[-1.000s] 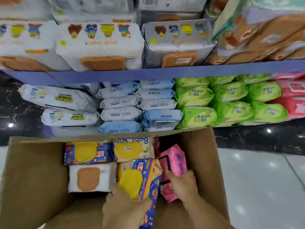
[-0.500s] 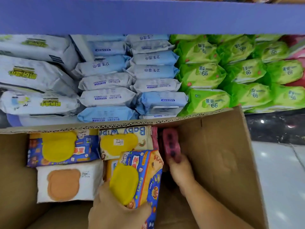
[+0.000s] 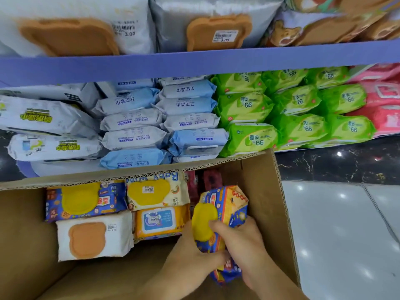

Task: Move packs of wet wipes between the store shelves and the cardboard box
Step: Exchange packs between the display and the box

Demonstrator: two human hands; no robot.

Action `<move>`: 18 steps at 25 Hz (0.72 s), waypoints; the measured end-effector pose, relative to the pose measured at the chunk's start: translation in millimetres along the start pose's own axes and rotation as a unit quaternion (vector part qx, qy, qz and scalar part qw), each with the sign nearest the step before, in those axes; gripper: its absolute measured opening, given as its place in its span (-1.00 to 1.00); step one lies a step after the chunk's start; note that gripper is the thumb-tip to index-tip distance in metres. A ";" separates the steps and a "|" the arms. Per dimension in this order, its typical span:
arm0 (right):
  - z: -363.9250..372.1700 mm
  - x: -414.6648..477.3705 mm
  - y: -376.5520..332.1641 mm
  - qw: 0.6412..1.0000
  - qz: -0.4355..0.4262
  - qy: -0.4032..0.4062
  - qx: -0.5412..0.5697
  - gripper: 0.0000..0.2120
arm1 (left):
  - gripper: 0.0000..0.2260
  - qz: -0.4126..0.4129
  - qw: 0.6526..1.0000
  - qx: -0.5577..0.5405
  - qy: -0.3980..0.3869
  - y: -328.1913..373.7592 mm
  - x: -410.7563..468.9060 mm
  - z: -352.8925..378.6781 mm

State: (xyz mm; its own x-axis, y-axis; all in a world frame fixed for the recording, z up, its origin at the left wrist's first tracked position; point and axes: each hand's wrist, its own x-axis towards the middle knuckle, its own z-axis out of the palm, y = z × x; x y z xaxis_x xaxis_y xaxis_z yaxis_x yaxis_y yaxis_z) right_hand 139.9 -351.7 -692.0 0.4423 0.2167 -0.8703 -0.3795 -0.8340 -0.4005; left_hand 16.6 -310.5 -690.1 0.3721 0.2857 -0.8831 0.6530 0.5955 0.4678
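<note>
The floor (image 3: 337, 234) on the right is made of glossy white tiles with small reflections of lamps, and farther away it changes to a strip of dark marble (image 3: 324, 165). On this floor stands an open cardboard box (image 3: 262, 191), pushed close to the store shelves. A purple shelf board (image 3: 194, 61) runs across the far side.

Under the board, the lower shelf is full. There are white packs with yellow-green letters (image 3: 54, 146) at the left, then blue and grey packs (image 3: 134, 139) in stacks, then green packs (image 3: 251, 137), and pink packs (image 3: 381, 105) at the far right. Above the board lie white packs with brown lids (image 3: 218, 31).

Inside the box, along its far wall, lie a blue pack with a yellow lid (image 3: 82, 202) and a cream pack (image 3: 155, 191). Nearer lie a white pack with a brown lid (image 3: 93, 237) and an orange pack with a blue lid (image 3: 160, 221). Dark red packs (image 3: 212, 178) stand in the far right corner, partly hidden.

The held pack of wet wipes (image 3: 227, 206), blue and orange with a yellow lid, is in the right part of the box, tilted, between the orange pack and the right wall. The left hand (image 3: 190, 256) grips it from the near left side. The right hand (image 3: 242, 241) grips it from the right, with the thumb on the lid. Both hands cover its near end.
</note>
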 end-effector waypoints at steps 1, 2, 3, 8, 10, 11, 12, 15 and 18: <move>4.1 12.4 -1.7 0.999 -0.012 0.033 -0.034 -0.53 | -0.42 0.019 0.999 0.030 -0.006 4.1 4.8 -1.7; 10.1 26.6 -3.5 0.995 -0.027 0.061 -0.071 -0.47 | -0.53 0.045 0.998 0.050 0.008 5.2 8.1 -5.6; 17.8 43.1 -5.1 0.989 -0.046 0.084 -0.111 -0.43 | -0.62 0.078 0.994 0.069 0.030 -0.7 11.4 -11.8; 54.8 135.2 0.0 0.959 -0.104 0.131 -0.230 -0.27 | -0.57 0.051 0.976 0.196 0.082 -44.0 27.1 -58.3; 67.9 163.2 10.1 0.949 -0.120 0.126 -0.263 -0.17 | -0.58 0.101 0.976 0.183 0.061 -70.4 24.4 -80.5; 73.8 170.9 15.4 0.941 -0.127 0.123 -0.288 -0.10 | -0.57 0.118 0.968 0.219 0.023 -74.2 24.1 -84.8; 76.7 175.1 20.2 0.930 -0.135 0.131 -0.315 -0.04 | -0.57 0.094 0.972 0.213 0.039 -76.2 24.7 -94.9; 75.0 165.2 22.3 0.906 -0.186 0.146 -0.350 -0.03 | -0.57 0.066 0.977 0.202 0.017 -86.2 10.4 -96.4; 62.4 123.0 18.1 0.927 -0.196 0.082 -0.310 -0.26 | -0.64 -0.002 0.980 0.174 0.098 -67.0 -23.8 -106.7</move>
State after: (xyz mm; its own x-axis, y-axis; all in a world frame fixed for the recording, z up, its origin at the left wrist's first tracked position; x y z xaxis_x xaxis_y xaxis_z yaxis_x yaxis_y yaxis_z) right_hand 136.8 -308.4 -824.2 0.5847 0.5263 -0.6174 0.3528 -0.8502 -0.3908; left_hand -106.4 -277.1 -704.1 0.2577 0.4433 -0.8586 0.8521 0.3146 0.4182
